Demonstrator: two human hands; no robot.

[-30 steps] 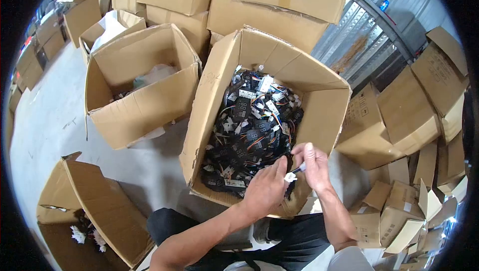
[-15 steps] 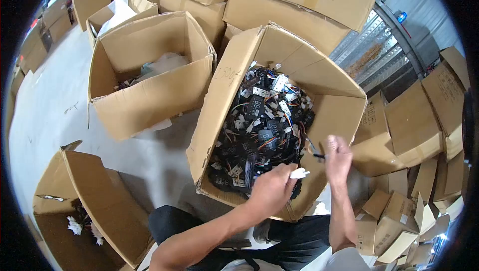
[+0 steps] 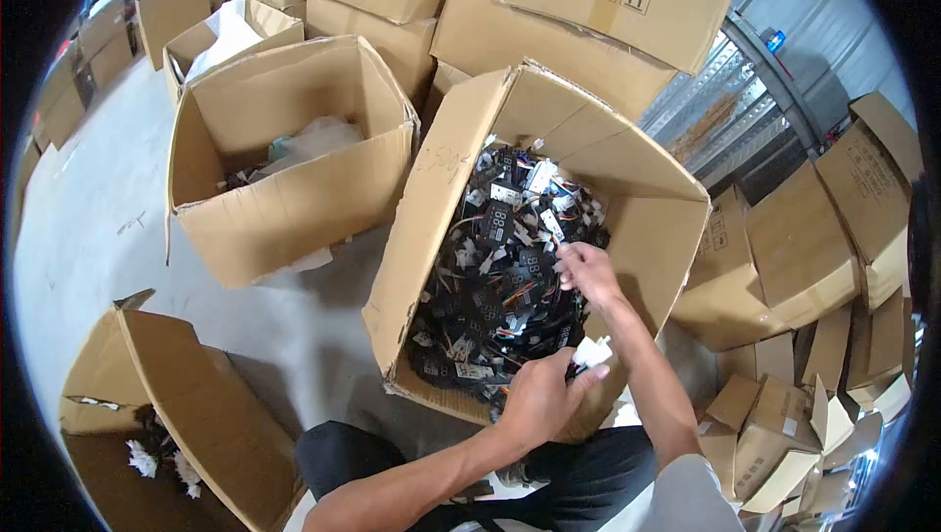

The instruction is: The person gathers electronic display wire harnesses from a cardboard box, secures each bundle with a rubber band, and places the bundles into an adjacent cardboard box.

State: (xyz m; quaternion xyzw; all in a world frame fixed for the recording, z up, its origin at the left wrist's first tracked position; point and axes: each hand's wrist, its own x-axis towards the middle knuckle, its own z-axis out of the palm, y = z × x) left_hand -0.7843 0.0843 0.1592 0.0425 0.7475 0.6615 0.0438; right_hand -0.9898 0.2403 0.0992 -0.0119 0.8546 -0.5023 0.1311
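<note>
White connector (image 3: 592, 352) pinched in my left hand (image 3: 541, 397) over the near end of the carton (image 3: 438, 194), I have my right hand (image 3: 592, 277) at the wired boards (image 3: 498, 223), grip unclear, apparently picking, which calls for a gentle, tangle-free pull.

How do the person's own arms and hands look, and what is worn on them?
The left hand and right hand have no gloves; no watch or bracelet is visible. A plain, light grey sleeve covers the upper right arm. No sleeve shows on the left.
</note>
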